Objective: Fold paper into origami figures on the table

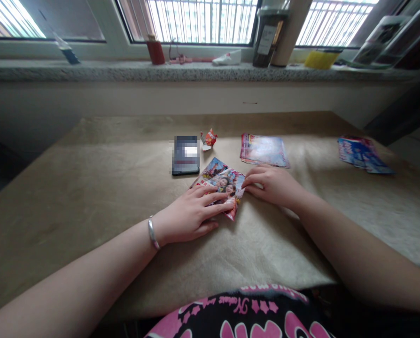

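Note:
A colourful printed paper sheet [220, 180], partly folded, lies on the tan table [100, 188] in front of me. My left hand [192, 215] lies flat on its near half, fingers stretched out and pressing it down; a silver bracelet sits on that wrist. My right hand [271, 184] rests at the sheet's right edge, its fingers curled and pinching the paper there. A small folded red and white paper piece [209, 139] lies just beyond.
A dark phone [185, 155] lies left of the sheet. One stack of printed sheets [264, 150] lies behind my right hand, another [363, 154] at the far right. The windowsill [125, 70] holds a red cup [155, 50], a dark jar [267, 37] and a yellow container [321, 58].

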Motion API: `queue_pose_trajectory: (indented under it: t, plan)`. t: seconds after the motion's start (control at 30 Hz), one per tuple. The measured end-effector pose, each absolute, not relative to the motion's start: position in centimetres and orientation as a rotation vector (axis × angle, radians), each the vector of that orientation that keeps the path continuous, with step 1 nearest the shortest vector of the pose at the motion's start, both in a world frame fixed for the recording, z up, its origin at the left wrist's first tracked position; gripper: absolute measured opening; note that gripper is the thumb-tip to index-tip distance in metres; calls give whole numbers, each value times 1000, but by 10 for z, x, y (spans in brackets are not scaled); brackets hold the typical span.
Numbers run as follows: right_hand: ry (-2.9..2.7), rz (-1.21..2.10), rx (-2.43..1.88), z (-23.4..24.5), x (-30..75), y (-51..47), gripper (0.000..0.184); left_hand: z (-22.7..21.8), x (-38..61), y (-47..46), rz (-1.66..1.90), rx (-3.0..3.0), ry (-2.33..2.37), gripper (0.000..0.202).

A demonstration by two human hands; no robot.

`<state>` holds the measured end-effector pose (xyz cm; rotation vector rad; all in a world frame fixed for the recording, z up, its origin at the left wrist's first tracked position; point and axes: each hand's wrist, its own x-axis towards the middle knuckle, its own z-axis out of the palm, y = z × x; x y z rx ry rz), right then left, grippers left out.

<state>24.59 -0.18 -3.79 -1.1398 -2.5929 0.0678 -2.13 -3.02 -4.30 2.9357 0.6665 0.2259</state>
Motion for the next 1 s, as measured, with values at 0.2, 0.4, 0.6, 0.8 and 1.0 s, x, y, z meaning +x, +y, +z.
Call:
queue_pose_trajectory:
  t: [0.2,0.4,0.6,0.8,1.0]
  plan:
    - [-2405,191,-1227,-47,243,2,16,-44,-21,-29,219,2937,650,52]
    - [-2218,384,-1264,-54,241,6,11,-43,-20,-30,194,2933,651,47]
    - [-2185,418,-1347,-55,242,9,10,-42,-20,-29,183,2923,643,47]
    - [-2108,436,-1353,-54,235,8,8,-40,-18,-30,125,2916,650,46]
    - [-2123,226,-1251,-50,229,2,8,-40,-18,-30,116,2918,658,46]
